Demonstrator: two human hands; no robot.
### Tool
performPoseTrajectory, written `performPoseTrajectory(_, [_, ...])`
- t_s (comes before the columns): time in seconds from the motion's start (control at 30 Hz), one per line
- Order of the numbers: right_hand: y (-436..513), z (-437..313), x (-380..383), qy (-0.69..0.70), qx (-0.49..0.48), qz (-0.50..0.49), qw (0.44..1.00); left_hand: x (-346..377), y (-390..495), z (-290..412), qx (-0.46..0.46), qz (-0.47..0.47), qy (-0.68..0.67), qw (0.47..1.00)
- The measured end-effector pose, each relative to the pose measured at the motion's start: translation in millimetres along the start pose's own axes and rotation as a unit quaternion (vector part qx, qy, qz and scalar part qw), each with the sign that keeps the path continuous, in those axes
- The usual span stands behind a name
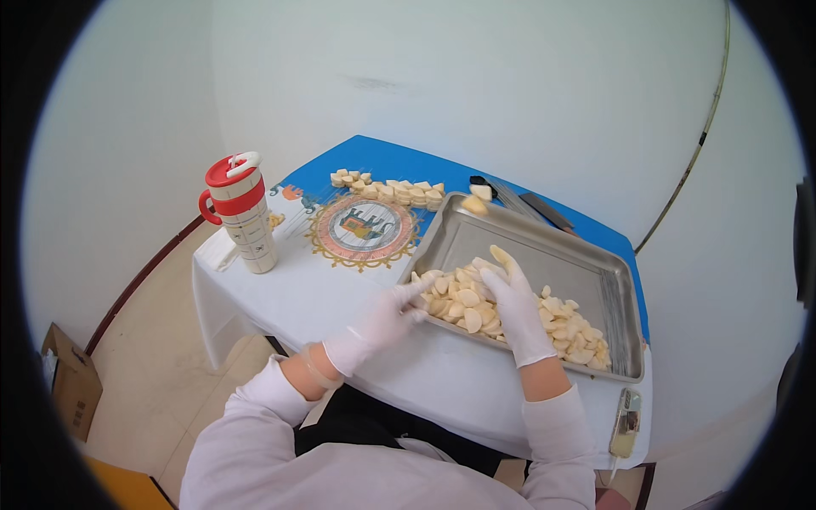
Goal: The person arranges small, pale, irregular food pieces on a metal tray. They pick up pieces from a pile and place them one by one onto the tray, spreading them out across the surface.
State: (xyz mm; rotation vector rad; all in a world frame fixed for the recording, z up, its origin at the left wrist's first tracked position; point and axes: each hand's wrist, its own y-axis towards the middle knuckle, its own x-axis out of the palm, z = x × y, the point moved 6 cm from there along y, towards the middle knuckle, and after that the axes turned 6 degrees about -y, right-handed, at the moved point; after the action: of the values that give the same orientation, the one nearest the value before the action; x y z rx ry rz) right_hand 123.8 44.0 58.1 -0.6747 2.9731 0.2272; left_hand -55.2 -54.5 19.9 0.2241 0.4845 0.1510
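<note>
Both of my hands wear thin white gloves. A shallow metal tray (pixel 510 239) lies before me with a heap of pale sliced pieces (pixel 468 299), possibly root vegetable, along its near side. My left hand (pixel 389 315) is at the tray's near left corner, fingertips against the slices; whether it grips any is hidden. Over the heap, my right hand (pixel 513 299) has its fingers spread, one fingertip looking yellowish. More slices (pixel 577 338) lie right of that hand. Thin sticks (pixel 613 319) rest along the tray's right side. One yellowish piece (pixel 474 204) sits on the far rim.
Stacked pale pieces (pixel 408 191) form a row on the patterned tablecloth (pixel 299 306). Behind the tray are a bundle of thin sticks (pixel 510 196) and a dark flat blade (pixel 542 209). A red-lidded tumbler (pixel 245 217) stands left; a phone (pixel 626 424) lies at right. A cardboard box (pixel 76 389) is on the floor.
</note>
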Motion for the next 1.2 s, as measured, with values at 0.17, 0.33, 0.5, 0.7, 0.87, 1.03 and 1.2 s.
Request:
performPoseTrajectory(0.17, [-8.8, 10.7, -10.6, -0.006, -0.001, 0.034, 0.999, -56.5, 24.2, -30.1, -0.081, 0.055, -0.015, 0.995])
performPoseTrajectory(0.33, [-12.5, 21.6, -22.8, -0.098, -0.009, 0.083, 0.992, -112.4, 54.3, -82.0, -0.121, 0.1, 0.028, 0.987])
performPoseTrajectory(0.5, [-12.5, 28.5, -34.3, -0.137, -0.035, 0.121, 0.983, -145.6, 84.4, -120.4, -0.183, 0.098, 0.085, 0.975])
performPoseTrajectory(0.7, [-11.5, 29.6, -43.8, -0.123, -0.058, 0.144, 0.98, -157.9, 110.3, -141.4, -0.206, 0.077, 0.173, 0.96])
performPoseTrajectory(0.87, [-9.9, 29.1, -44.3, -0.126, -0.064, 0.148, 0.979, -165.6, 123.4, -154.1, -0.22, 0.063, 0.242, 0.943])
performPoseTrajectory(1.03, [-11.4, 28.3, -48.8, -0.122, -0.06, 0.15, 0.979, -158.3, 128.4, -135.6, -0.219, 0.053, 0.275, 0.935])
performPoseTrajectory(1.2, [-9.4, 30.5, -50.2, -0.117, -0.069, 0.148, 0.98, -161.3, 130.4, -138.6, -0.225, 0.056, 0.29, 0.928])
